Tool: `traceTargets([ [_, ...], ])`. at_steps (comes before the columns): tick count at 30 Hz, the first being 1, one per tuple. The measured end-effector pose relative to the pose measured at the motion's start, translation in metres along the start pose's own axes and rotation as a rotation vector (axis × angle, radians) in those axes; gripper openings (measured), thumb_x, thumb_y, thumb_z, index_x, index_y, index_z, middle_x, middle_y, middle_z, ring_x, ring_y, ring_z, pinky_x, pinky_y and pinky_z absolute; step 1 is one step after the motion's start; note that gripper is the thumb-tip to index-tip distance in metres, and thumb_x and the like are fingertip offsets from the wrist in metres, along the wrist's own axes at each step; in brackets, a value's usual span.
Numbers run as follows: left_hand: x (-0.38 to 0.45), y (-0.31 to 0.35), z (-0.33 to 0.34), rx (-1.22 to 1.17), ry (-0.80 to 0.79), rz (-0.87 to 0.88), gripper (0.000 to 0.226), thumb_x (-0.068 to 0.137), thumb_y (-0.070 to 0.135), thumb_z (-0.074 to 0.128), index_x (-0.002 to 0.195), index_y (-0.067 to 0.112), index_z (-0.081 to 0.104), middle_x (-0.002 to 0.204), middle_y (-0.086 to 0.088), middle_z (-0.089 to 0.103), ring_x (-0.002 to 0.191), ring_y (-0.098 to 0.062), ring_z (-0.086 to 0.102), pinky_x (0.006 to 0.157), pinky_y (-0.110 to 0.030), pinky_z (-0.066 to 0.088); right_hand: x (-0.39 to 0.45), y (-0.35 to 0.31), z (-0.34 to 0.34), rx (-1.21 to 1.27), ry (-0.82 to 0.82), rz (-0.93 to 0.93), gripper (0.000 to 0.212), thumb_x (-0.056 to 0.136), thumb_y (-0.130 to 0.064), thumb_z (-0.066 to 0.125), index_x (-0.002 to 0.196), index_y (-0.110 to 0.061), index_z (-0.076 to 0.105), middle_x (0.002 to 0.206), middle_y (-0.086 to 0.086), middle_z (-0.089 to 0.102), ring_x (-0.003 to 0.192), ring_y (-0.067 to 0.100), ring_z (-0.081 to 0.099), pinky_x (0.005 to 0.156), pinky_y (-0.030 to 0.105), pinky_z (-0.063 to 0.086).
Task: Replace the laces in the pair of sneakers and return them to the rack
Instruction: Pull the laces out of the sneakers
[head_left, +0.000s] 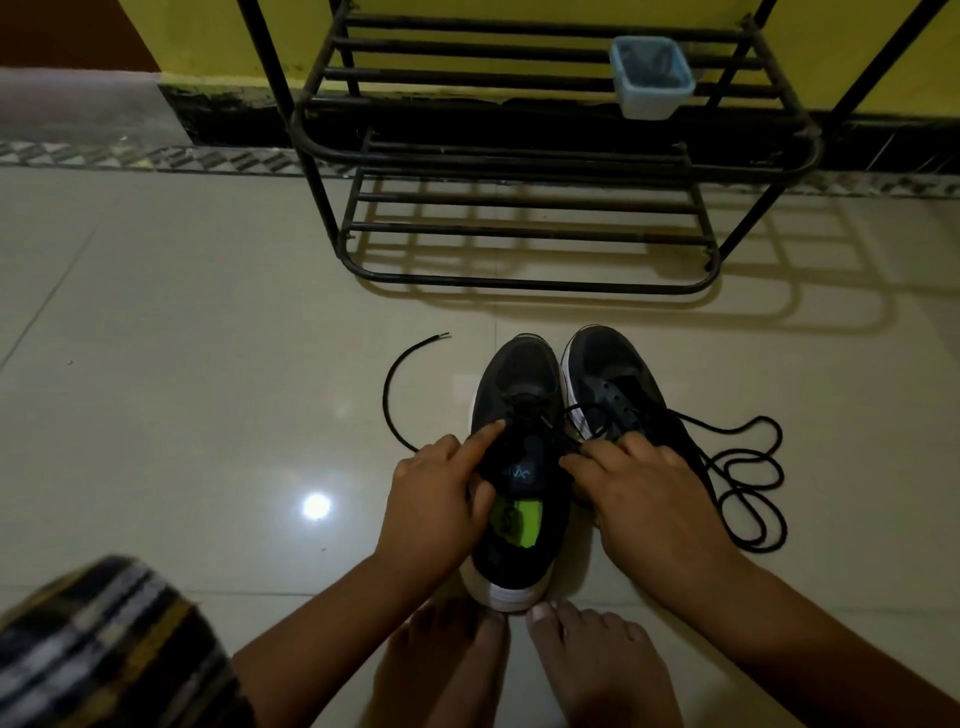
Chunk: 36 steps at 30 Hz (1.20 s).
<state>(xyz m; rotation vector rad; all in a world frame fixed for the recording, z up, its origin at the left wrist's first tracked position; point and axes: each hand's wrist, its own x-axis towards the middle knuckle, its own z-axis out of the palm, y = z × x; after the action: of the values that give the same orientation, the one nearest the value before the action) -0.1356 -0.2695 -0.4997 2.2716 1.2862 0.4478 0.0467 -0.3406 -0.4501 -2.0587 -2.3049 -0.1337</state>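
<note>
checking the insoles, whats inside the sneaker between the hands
Inside the left sneaker a bright green insole with a dark mark shows at the heel opening. Further forward, the tongue and the left hand cover the interior, so the toe end cannot be seen.

Sneakers (524, 467), lace (748, 483) (looped) on floor (182, 389)

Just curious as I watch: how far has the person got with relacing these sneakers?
Partly done. The left sneaker has lace through its lower eyelets, and the left hand and right hand are working on it. The right sneaker looks unlaced, a loose lace beside it. The rack holds no shoes yet.
</note>
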Motion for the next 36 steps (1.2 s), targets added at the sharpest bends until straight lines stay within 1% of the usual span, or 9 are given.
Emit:
traceTargets([
  [4,0.004,-0.001,0.0,0.082,-0.013,0.033,0.056,0.08,0.031,0.037,0.134,0.032,0.049,0.071,0.007,0.038,0.065,-0.017,0.047,0.061,-0.031,0.041,-0.001,-0.008,0.01,-0.13,-0.079,0.065,0.043,0.071,-0.012,0.031,0.081,-0.015,0.073,0.092,0.007,0.066,0.079,0.032,0.059,0.061,0.039,0.046],
  [6,0.004,-0.002,0.0,0.083,-0.012,0.043,0.056,0.079,0.033,0.035,0.133,0.032,0.05,0.071,0.008,0.038,0.065,-0.018,0.048,0.061,-0.031,0.041,-0.01,-0.017,0.032,-0.122,-0.258,0.106,0.02,0.08,-0.02,0.05,0.082,-0.023,0.07,0.095,0.002,0.06,0.087,0.029,0.047,0.069,0.042,0.043],
  [8,0.003,-0.004,0.0,0.09,-0.004,0.055,0.055,0.079,0.032,0.036,0.132,0.031,0.051,0.071,0.007,0.041,0.067,-0.019,0.051,0.063,-0.031,0.041,-0.012,-0.015,0.04,-0.087,-0.24,0.089,0.005,0.073,-0.021,0.067,0.078,-0.024,0.067,0.087,-0.001,0.06,0.081,0.024,0.044,0.068,0.039,0.042],
  [13,0.01,0.0,-0.002,0.214,0.06,0.152,0.057,0.071,0.029,0.044,0.128,0.022,0.053,0.115,0.0,0.058,0.111,-0.02,0.046,0.084,-0.041,0.041,0.002,-0.003,0.006,-0.081,0.003,0.005,0.047,0.065,-0.01,0.026,0.069,-0.011,0.073,0.076,0.005,0.068,0.069,0.028,0.062,0.056,0.035,0.048],
  [16,0.02,0.007,-0.005,0.281,-0.056,0.236,0.074,0.063,0.022,0.052,0.137,0.017,0.045,0.13,-0.001,0.055,0.13,-0.023,0.039,0.098,-0.053,0.036,-0.001,-0.008,0.009,-0.097,-0.05,-0.035,0.048,0.066,-0.012,0.027,0.075,-0.011,0.074,0.079,0.005,0.068,0.072,0.027,0.062,0.057,0.033,0.047],
  [22,0.027,0.016,-0.004,0.416,-0.151,0.31,0.078,0.055,0.024,0.077,0.129,0.012,0.054,0.121,-0.007,0.061,0.121,-0.031,0.053,0.093,-0.056,0.042,0.002,-0.009,0.003,-0.097,-0.107,-0.051,0.024,0.052,-0.013,0.057,0.07,-0.01,0.073,0.073,0.007,0.065,0.067,0.028,0.059,0.055,0.033,0.047],
  [27,0.029,0.02,-0.005,0.416,-0.239,0.292,0.07,0.072,0.021,0.068,0.137,0.017,0.045,0.136,-0.006,0.047,0.129,-0.032,0.04,0.1,-0.048,0.032,0.002,-0.009,0.009,-0.068,-0.02,-0.055,0.046,0.065,-0.012,0.027,0.069,-0.011,0.072,0.071,0.005,0.063,0.065,0.027,0.058,0.053,0.032,0.045],
  [31,0.033,0.023,-0.005,0.417,-0.292,0.257,0.064,0.086,0.027,0.055,0.144,0.023,0.028,0.147,-0.001,0.026,0.138,-0.025,0.018,0.108,-0.04,0.017,0.001,-0.014,0.009,-0.088,-0.035,-0.065,0.047,0.066,-0.01,0.026,0.072,-0.01,0.073,0.073,0.005,0.064,0.065,0.026,0.059,0.053,0.031,0.046],
  [36,0.032,0.016,-0.002,0.298,-0.253,0.312,0.043,0.078,0.02,0.065,0.12,0.019,0.055,0.13,-0.006,0.045,0.129,-0.031,0.033,0.103,-0.048,0.031,0.002,-0.017,0.008,-0.089,-0.03,-0.082,0.047,0.066,-0.01,0.026,0.071,-0.01,0.073,0.073,0.006,0.064,0.064,0.027,0.059,0.054,0.032,0.046],
])
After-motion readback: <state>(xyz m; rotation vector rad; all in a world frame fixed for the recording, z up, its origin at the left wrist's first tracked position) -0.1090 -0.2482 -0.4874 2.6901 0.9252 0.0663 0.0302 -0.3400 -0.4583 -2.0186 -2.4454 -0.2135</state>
